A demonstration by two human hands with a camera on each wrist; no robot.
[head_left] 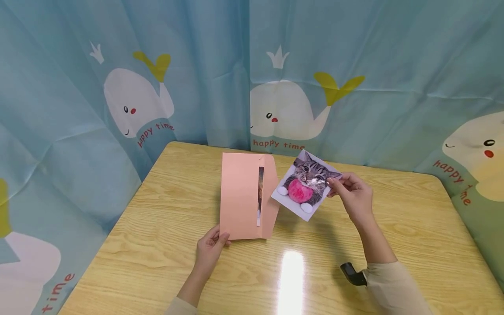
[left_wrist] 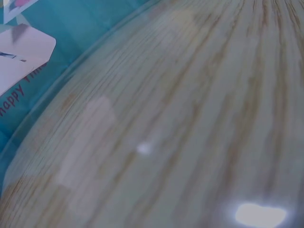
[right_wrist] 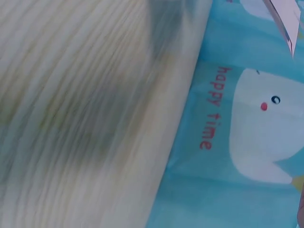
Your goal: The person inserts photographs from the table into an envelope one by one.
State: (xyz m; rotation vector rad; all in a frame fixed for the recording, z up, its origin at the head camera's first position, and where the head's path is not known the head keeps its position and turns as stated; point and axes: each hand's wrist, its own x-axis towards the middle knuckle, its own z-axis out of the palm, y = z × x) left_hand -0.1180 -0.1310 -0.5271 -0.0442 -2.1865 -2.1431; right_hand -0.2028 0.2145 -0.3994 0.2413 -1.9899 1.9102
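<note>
In the head view my left hand (head_left: 210, 250) pinches the lower left corner of a pink envelope (head_left: 239, 197) between thumb and fingers. The envelope is tilted up off the table, its flap (head_left: 270, 197) unfolded to the right. Inside its mouth a strip of a dark picture (head_left: 260, 192) shows. My right hand (head_left: 354, 197) holds a photo card (head_left: 309, 183) of a tabby cat with a pink ball by its right edge, just right of the flap. The left wrist view catches part of the envelope (left_wrist: 23, 57); neither grip shows clearly in the wrist views.
Both hands are above a light wood-grain table (head_left: 157, 245). A blue curtain (head_left: 220, 52) printed with white whales hangs along its back and sides. A black curved piece (head_left: 353, 274) sticks out at the right sleeve. Light glares off the table's front middle.
</note>
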